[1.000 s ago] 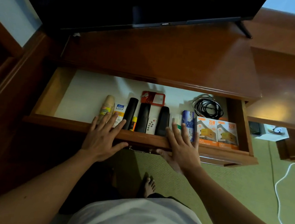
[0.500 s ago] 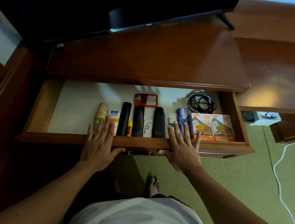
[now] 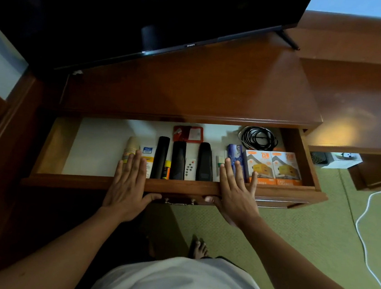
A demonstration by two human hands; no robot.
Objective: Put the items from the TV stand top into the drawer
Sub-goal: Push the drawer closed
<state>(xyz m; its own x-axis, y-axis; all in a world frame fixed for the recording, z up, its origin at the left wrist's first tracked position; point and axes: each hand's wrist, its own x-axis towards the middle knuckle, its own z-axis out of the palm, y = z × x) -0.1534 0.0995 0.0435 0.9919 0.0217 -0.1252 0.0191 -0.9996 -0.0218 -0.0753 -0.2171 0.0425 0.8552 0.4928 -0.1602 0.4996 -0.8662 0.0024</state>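
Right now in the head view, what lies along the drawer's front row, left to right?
Paper cups → white tube → black remote → black remote → white remote → black remote → blue pack → two orange boxes.

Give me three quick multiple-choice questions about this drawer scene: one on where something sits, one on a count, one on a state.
1. Where is the coiled black cable?
A. the drawer's back right corner
B. on the TV stand top
C. on the floor

2. How many orange charger boxes stand side by side?
A. one
B. two
C. four

3. How do the hands meet the drawer?
A. both lie flat on its front edge
B. both lift a remote
C. neither touches it

Answers: 1 A, it lies behind the boxes by the right wall. 2 B, two matching fronts show. 3 A, the left hand and right hand rest there with straight fingers.
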